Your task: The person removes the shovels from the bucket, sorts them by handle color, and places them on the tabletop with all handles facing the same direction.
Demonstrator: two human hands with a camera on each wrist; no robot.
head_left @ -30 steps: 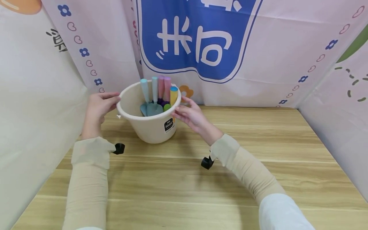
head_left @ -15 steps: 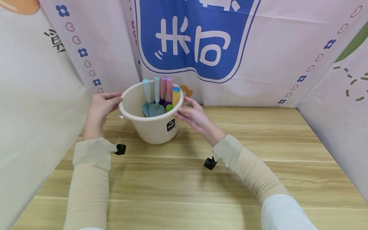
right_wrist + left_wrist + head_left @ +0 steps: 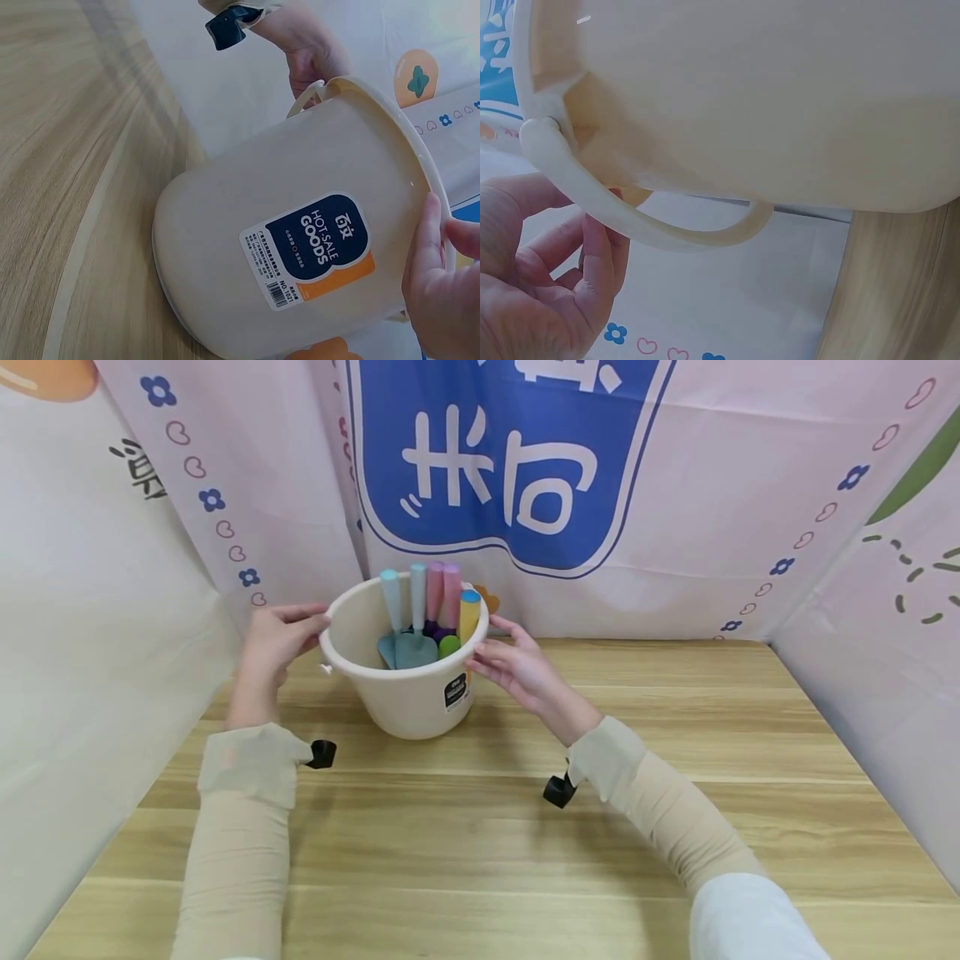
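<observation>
A cream plastic bucket (image 3: 412,706) stands on the wooden tabletop, near the back left corner. My left hand (image 3: 270,643) holds its left rim, with fingertips close to the bail handle (image 3: 697,238), which hangs down that side. On the right, my right hand (image 3: 525,672) pinches the rim between thumb and fingers, beside a printed label (image 3: 322,232). Inside the bucket are blue-grey hand trowels (image 3: 417,648) with pale blue handles, two pink handles (image 3: 452,595), a yellow handle (image 3: 468,617) with a blue end and a round green piece (image 3: 449,647). The lower parts of these are hidden.
Printed white cloth (image 3: 712,527) hangs behind the table, with a white side panel (image 3: 90,677) close by my left arm and another panel (image 3: 885,677) at the right. Wooden tabletop (image 3: 480,860) spreads in front of the bucket. Each wrist carries a small black camera (image 3: 558,791).
The bucket has shifted slightly to the right, and both hands have moved along with it, keeping their hold on the rim. Its contents look unchanged.
</observation>
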